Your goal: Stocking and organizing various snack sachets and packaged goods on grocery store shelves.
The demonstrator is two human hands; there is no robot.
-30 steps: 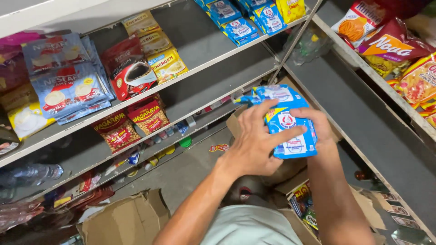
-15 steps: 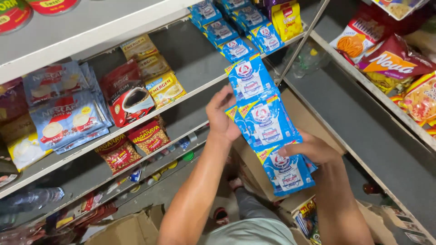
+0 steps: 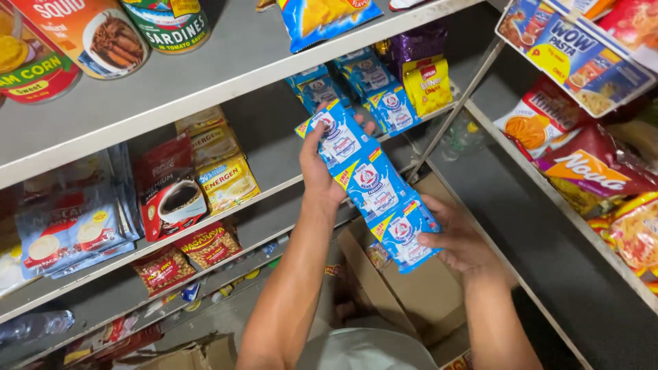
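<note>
Both hands, left hand (image 3: 321, 179) and right hand (image 3: 460, 241), hold a blue sachet strip (image 3: 370, 183).

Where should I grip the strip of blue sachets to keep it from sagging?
The strip of blue sachets hangs as a slanted chain of three. Best held at both ends: the left hand pinches the top sachet from behind, the right hand cups the bottom one from below. The joints between the sachets look floppy.

Small grocery shop, stocking area. Grey metal shelves (image 3: 226, 89) carry retail goods: tinned food (image 3: 103, 34), coffee sachets (image 3: 171, 199), peanut packs (image 3: 209, 247), snack bags (image 3: 589, 171). Identical items hang in rows. Open cardboard cartons (image 3: 404, 294) sit on the floor below.
</note>
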